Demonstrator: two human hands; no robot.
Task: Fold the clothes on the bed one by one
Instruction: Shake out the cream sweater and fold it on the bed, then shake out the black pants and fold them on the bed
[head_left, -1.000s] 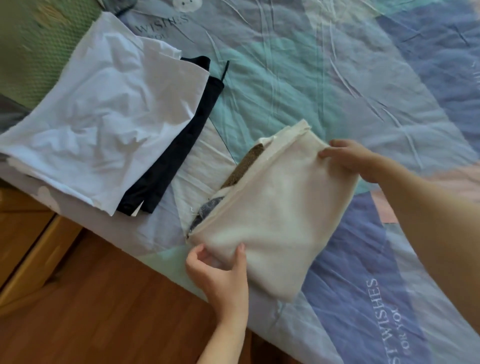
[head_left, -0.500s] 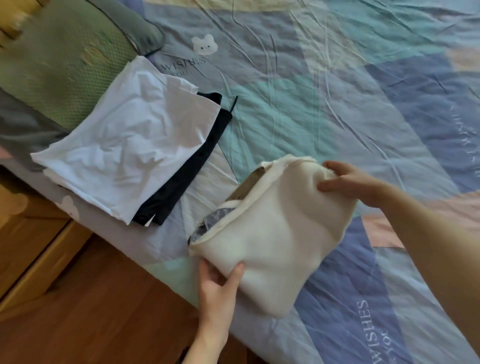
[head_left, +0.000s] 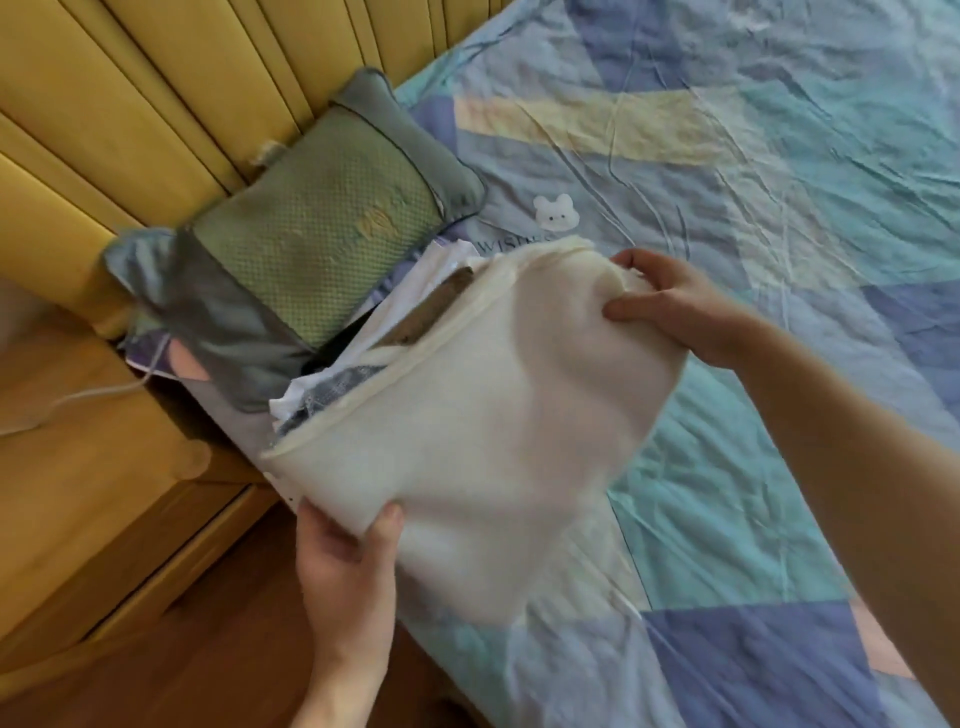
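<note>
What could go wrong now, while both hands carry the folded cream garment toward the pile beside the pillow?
1. The folded cream garment is gripped only at two corners, by the left hand and right hand; its middle may sag and unfold.
2. The white and dark clothes underneath lie near the edge of the patchwork bed cover; a push could slide them to the floor.

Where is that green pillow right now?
In the head view, the green pillow lies at upper left, propped against the yellow headboard, just beyond the cream folded garment.
</note>
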